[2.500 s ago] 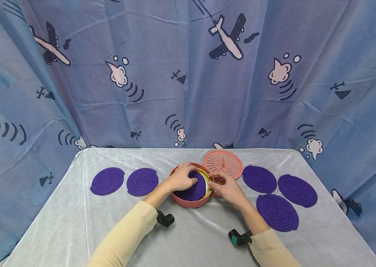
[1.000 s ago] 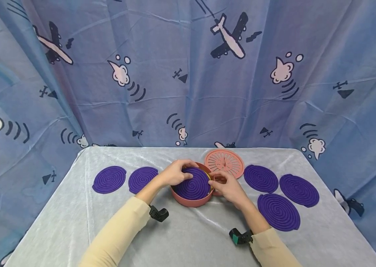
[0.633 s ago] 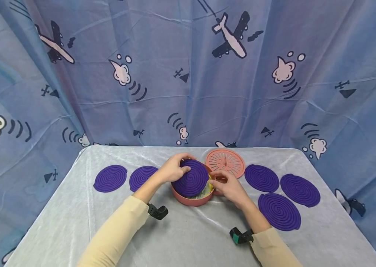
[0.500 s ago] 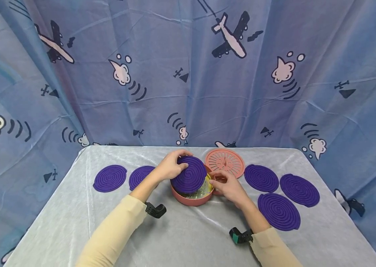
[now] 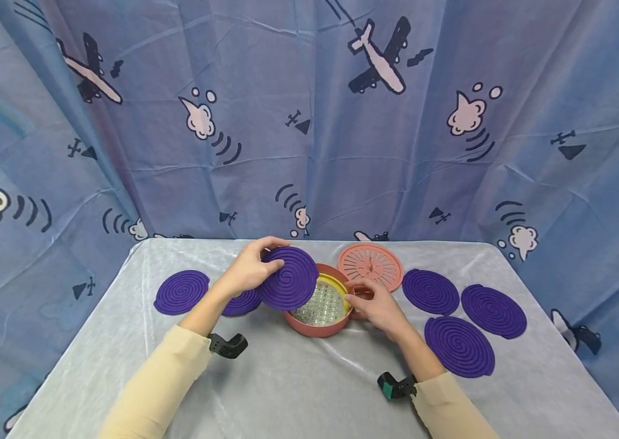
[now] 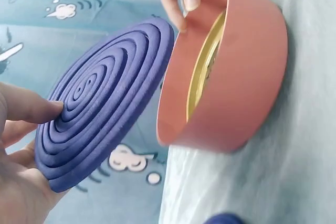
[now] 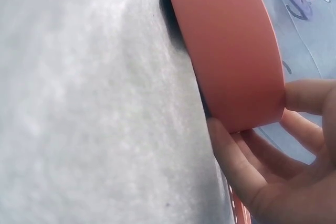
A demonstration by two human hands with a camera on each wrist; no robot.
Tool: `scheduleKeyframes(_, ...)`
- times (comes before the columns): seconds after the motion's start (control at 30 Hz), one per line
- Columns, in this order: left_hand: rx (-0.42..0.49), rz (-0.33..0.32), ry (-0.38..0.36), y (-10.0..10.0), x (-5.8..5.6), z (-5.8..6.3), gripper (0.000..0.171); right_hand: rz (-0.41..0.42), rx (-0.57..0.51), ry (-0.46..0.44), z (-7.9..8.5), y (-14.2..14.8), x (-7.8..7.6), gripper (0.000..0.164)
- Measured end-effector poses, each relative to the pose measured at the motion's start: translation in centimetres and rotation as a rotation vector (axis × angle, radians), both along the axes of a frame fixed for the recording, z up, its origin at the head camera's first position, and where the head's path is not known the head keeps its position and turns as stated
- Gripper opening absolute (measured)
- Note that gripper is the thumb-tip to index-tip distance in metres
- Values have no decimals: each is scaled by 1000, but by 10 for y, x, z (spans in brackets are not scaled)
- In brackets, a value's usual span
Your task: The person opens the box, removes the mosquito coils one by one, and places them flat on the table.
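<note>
A purple mosquito coil is raised and tilted above the left side of a round orange-red mosquito coil holder. My left hand pinches the coil at its left edge, thumb on the face, as the left wrist view shows. Inside the holder I see a yellow ring around a pale speckled mesh disc. My right hand grips the holder's right wall; in the right wrist view its fingers bend round the wall. The holder's handle is partly hidden behind that hand.
The holder's slotted orange lid lies behind it to the right. One flat purple coil is at the left, with another partly covered by the raised one. Three more coils lie at the right on the grey tablecloth.
My left hand has lifted the coil out of the holder and carried it up and left, uncovering the mesh and yellow ring. The right hand stays at the holder's side.
</note>
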State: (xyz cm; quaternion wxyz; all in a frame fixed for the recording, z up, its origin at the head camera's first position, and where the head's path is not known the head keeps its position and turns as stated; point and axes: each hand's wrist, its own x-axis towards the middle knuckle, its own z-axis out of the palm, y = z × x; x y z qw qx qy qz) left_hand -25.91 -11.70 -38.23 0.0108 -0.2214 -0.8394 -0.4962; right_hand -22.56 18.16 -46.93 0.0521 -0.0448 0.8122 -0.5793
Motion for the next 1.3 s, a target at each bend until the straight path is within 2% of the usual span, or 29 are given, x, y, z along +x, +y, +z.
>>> scheduleKeyframes(0.17,15,34,-21,-21,7,3,40,1,-2,-7,0,0,-1,35)
scheduleKeyframes(0.3,-9,61,-46,-38,13,3,41,6,-8,-8,1,0,0,35)
scheduleKeyframes(0.57,-15,104,-105,-78,26,-6,41,19,-17,-5,1,1,0,36)
scheduleKeyframes(0.8,-13,189,-157,-114,38,-22,42,20,-31,-18,2,0,1,36)
scheduleKeyframes(1.07,24,250,-209,-146,54,-50,40,18,-29,-22,2,0,1,36)
scheduleKeyframes(1.3,-76,299,-256,-169,72,-66,40,20,-34,-26,3,-1,1,37)
